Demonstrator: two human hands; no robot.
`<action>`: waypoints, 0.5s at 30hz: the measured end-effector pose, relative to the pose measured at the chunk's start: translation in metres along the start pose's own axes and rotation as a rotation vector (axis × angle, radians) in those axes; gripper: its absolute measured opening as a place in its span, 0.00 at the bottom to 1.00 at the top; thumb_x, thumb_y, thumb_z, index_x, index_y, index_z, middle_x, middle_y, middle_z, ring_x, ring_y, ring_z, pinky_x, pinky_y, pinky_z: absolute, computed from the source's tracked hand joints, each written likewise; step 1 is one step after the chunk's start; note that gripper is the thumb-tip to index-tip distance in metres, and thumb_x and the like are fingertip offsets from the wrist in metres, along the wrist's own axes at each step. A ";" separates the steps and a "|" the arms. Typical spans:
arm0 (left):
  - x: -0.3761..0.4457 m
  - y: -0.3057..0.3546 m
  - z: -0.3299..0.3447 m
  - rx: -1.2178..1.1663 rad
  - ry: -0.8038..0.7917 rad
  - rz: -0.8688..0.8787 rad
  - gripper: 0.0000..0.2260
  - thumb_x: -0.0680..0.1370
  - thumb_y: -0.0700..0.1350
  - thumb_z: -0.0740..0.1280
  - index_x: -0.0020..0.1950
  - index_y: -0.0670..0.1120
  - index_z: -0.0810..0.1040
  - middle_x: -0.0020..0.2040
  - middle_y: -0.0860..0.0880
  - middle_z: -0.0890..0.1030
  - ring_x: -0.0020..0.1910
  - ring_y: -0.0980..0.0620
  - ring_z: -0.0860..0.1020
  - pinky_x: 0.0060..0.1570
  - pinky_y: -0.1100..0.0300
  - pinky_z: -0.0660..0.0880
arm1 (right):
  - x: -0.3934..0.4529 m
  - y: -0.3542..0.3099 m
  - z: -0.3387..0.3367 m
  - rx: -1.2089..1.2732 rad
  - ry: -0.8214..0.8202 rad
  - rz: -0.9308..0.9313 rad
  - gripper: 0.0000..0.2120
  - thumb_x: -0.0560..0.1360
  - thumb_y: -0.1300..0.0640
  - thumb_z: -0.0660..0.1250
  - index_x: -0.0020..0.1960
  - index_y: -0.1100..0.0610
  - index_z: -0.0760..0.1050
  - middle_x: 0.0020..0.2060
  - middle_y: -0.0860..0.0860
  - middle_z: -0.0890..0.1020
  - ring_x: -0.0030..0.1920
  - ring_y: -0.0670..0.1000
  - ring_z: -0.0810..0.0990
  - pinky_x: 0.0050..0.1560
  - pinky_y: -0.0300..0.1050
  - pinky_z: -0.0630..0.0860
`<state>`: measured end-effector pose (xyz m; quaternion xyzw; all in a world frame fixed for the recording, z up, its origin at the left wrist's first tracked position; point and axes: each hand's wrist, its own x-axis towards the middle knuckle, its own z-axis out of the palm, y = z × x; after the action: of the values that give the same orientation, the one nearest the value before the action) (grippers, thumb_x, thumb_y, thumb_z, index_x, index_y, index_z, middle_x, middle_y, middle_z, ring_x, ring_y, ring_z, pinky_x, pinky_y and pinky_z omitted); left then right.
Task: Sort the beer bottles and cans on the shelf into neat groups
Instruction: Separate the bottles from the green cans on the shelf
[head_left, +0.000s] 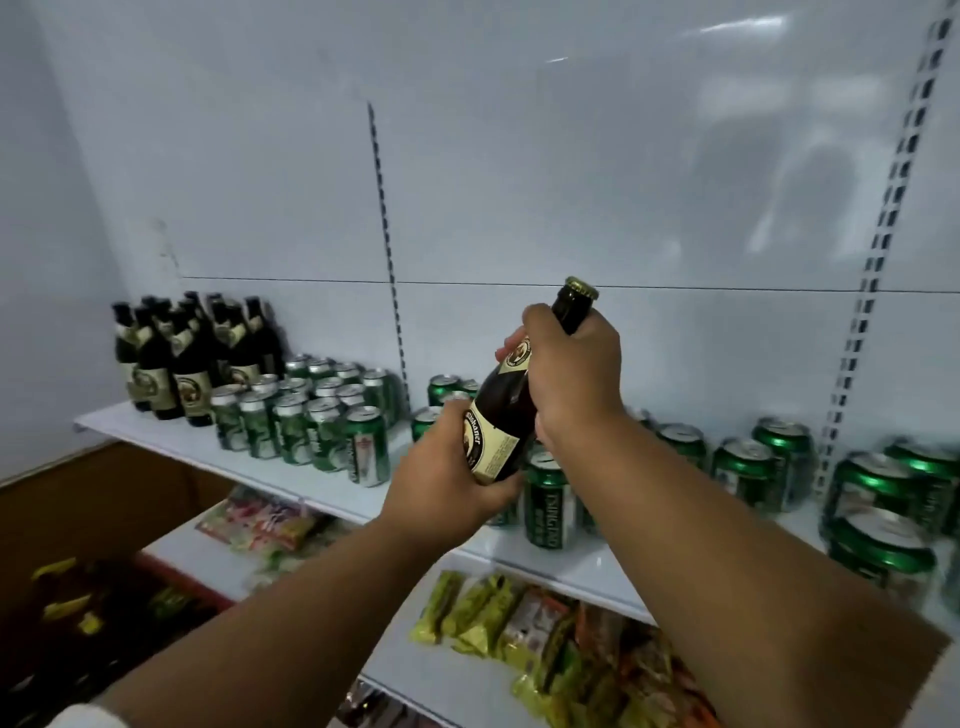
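Note:
I hold a dark brown beer bottle (506, 402) with a cream label and gold cap, tilted, above the white shelf (291, 480). My left hand (441, 480) grips its lower body at the label. My right hand (574, 364) grips its neck and shoulder. At the shelf's far left stands a tight group of several matching dark bottles (192, 353). Beside them is a block of several green cans (311, 415). More green cans (748, 470) stand loosely spread from below my hands to the right end; one can (550, 504) stands just under the bottle.
A slotted upright (387, 249) runs up the white back panel; another upright (878, 249) is at the right. Lower shelves hold snack packets (498, 618) and colourful packs (260, 525). A brown cardboard box (93, 519) sits at lower left.

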<state>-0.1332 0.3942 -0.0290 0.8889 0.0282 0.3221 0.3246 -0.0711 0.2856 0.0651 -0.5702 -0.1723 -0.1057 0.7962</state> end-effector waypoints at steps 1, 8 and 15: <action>-0.003 -0.015 -0.017 0.035 0.015 -0.015 0.29 0.65 0.58 0.76 0.61 0.59 0.65 0.46 0.59 0.79 0.42 0.58 0.80 0.39 0.57 0.78 | -0.006 0.007 0.022 0.003 -0.021 0.012 0.07 0.70 0.58 0.65 0.40 0.63 0.77 0.29 0.54 0.83 0.34 0.58 0.84 0.42 0.62 0.82; 0.003 -0.114 -0.093 0.207 0.201 -0.053 0.27 0.65 0.57 0.76 0.60 0.53 0.70 0.50 0.56 0.74 0.49 0.57 0.74 0.43 0.60 0.75 | -0.013 0.052 0.154 -0.011 -0.173 0.058 0.09 0.68 0.56 0.64 0.40 0.62 0.78 0.29 0.53 0.83 0.33 0.57 0.83 0.42 0.57 0.83; 0.040 -0.211 -0.153 0.167 0.365 -0.210 0.27 0.65 0.56 0.76 0.60 0.57 0.70 0.52 0.56 0.74 0.49 0.58 0.76 0.44 0.55 0.79 | 0.005 0.099 0.286 -0.023 -0.365 0.033 0.10 0.69 0.55 0.64 0.38 0.60 0.78 0.30 0.53 0.83 0.28 0.49 0.80 0.34 0.45 0.79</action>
<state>-0.1589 0.6566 -0.0434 0.8319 0.2051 0.4385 0.2713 -0.0747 0.5880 0.0640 -0.5916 -0.3033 0.0104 0.7469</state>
